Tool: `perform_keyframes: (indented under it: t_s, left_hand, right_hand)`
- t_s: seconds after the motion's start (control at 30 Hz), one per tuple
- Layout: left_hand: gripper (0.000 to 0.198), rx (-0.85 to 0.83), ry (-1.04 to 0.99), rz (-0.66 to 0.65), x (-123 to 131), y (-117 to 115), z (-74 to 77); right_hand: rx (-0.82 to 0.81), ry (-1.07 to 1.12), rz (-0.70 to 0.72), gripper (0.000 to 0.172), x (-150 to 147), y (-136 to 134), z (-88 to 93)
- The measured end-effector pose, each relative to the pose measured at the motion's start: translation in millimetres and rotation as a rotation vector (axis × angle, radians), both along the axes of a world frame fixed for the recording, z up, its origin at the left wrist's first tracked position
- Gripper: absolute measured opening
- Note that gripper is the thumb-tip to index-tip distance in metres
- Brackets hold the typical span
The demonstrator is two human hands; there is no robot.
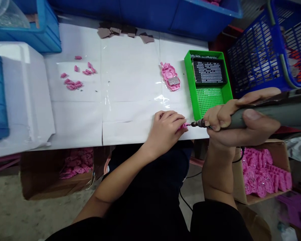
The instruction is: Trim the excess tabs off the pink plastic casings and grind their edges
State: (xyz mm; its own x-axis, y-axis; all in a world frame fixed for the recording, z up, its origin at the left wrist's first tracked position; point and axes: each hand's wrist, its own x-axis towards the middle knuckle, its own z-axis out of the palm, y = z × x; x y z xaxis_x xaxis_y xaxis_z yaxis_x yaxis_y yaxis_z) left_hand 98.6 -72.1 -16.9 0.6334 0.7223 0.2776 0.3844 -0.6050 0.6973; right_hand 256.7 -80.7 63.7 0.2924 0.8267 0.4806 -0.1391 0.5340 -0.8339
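My right hand [243, 120] is wrapped round a grey-green electric screwdriver [261, 115], held nearly level. Its thin bit points left and meets a pink plastic part [183, 126] at the table's front edge. My left hand [167, 129] grips that part, and its fingers cover most of it. Farther back lies a pink toy housing [170, 76] with a silvery-grey plate in its lower half. Right of the housing, a green tray [188, 72] holds a black perforated tray [209, 71] with small screws in it.
Small pink pieces [74, 83] lie scattered on the white table [130, 77] at left. Brown pads [115, 30] lie along the back, before blue bins [145, 15]. A blue basket [256, 50] stands at right. Cartons of pink parts [266, 172] flank my lap below; a cord hangs there.
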Motion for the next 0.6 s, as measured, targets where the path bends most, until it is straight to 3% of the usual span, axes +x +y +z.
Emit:
perform_keyframes:
  t_s: [0.13,0.37,0.6]
  left_hand:
    - [0.019,0.000,-0.002,0.000,0,0,0.6]
    - [0.018,0.004,0.017,-0.002,1,0,-0.2]
    - [0.019,-0.012,0.006,0.007,1,0,-0.9]
  right_hand:
    - [-0.047,-0.004,-0.026,0.009,-7,-1,-0.3]
    - [-0.120,-0.016,-0.056,0.015,-22,5,-4.4]
    - [-0.193,-0.028,0.022,0.015,-25,10,-3.7]
